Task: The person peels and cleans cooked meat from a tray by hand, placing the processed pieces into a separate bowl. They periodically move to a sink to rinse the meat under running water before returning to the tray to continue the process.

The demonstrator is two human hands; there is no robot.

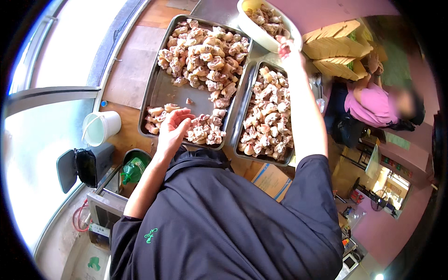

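Pale, skin-on chunks of meat (205, 51) are heaped at the far end of a large metal tray (175, 95), with smaller groups at its near end. Over that near end my left hand (176, 125) is open, its fingers loosely bent and apart, beside the chunks. My right arm stretches far forward past a second metal tray (237, 140) full of similar chunks. At the near rim of a cream-coloured basin (293, 35), my right hand (288, 50) has its fingers curled together; what they hold is too small to make out. More chunks lie inside the basin.
To the left stand a white bucket (103, 127) and a bin holding a green bag (134, 170), near a glazed window. A cardboard box (270, 179) is below the second tray. On the right, a person in pink (371, 105) works by stacked yellowish cartons (338, 49).
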